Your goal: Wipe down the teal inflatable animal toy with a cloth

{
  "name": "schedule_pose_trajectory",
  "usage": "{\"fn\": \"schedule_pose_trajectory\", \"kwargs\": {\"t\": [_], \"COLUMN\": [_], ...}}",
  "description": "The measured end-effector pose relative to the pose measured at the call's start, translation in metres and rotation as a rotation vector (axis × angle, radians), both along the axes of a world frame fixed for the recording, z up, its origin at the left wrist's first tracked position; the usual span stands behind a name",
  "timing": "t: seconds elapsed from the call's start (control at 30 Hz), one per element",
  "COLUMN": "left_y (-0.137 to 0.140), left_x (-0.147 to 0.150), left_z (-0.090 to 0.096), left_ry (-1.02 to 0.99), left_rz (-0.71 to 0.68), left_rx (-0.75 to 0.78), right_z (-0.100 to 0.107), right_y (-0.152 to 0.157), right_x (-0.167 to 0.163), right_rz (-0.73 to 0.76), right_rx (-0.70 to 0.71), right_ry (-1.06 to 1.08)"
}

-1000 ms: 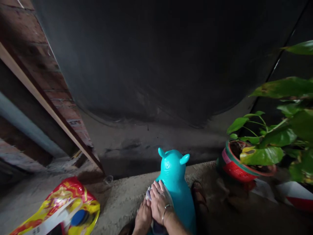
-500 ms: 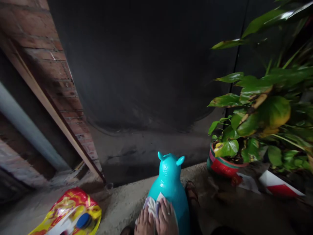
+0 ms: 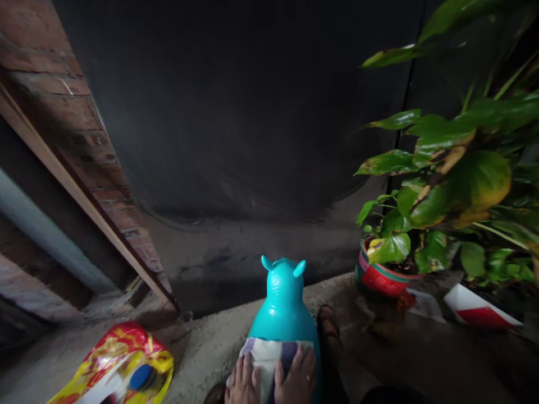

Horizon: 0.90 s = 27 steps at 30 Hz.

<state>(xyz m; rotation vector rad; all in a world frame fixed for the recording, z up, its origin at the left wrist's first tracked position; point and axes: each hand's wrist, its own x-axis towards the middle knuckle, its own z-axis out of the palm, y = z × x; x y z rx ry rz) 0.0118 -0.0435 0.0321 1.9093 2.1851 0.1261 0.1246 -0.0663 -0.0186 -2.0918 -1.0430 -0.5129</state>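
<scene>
A turquoise animal-shaped toy (image 3: 283,306) with two small ears stands on the concrete ledge (image 3: 202,348), facing away from me. A pale striped cloth (image 3: 269,353) is spread across its back. My left hand (image 3: 243,384) presses flat on the cloth's left side, and my right hand (image 3: 298,380) presses flat on its right side, a ring on one finger. Both hands sit at the bottom edge of the view, fingers slightly apart on the cloth.
A yellow and red plastic bag (image 3: 113,365) holding a blue-capped item lies at the lower left. A leafy plant in a red pot (image 3: 381,278) stands at the right. A brick wall (image 3: 63,95) and a large black surface rise behind. A sandalled foot (image 3: 328,325) is beside the toy.
The cloth, bunched under my hands before, is now spread wide across the toy's back. My hands have slid down and apart. The view has shifted slightly.
</scene>
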Motion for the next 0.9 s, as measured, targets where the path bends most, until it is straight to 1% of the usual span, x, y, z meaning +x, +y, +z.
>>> {"fn": "schedule_pose_trajectory", "kwargs": {"t": [0.03,0.1,0.2,0.33,0.43,0.6,0.7,0.8,0.9], "left_y": [0.004,0.015,0.040,0.071,0.079,0.069,0.057,0.037,0.007], "left_x": [0.004,0.012,0.023,0.031,0.032,0.030,0.033,0.035,0.031], "left_z": [0.007,0.021,0.034,0.036,0.033,0.028,0.033,0.046,0.056], "left_ry": [0.018,0.018,-0.048,-0.137,-0.176,-0.191,-0.123,-0.028,0.067], "left_rz": [-0.013,-0.043,-0.099,-0.159,-0.159,-0.165,-0.146,-0.131,-0.168], "left_rx": [-0.055,-0.130,-0.195,-0.240,-0.245,-0.220,-0.207,-0.197,-0.188], "right_z": [0.004,0.012,0.020,0.025,0.026,0.019,0.014,0.008,0.000], "right_y": [0.009,0.029,0.056,0.080,0.084,0.078,0.069,0.048,0.013], "right_x": [0.006,0.021,0.045,0.068,0.071,0.066,0.065,0.058,0.045], "right_rz": [0.018,0.099,0.234,0.372,0.374,0.345,0.293,0.195,0.129], "right_rx": [-0.006,-0.031,-0.060,-0.113,-0.118,-0.088,-0.058,0.003,0.043], "right_ry": [0.008,0.006,-0.003,0.021,0.013,0.001,-0.060,-0.143,-0.180]}}
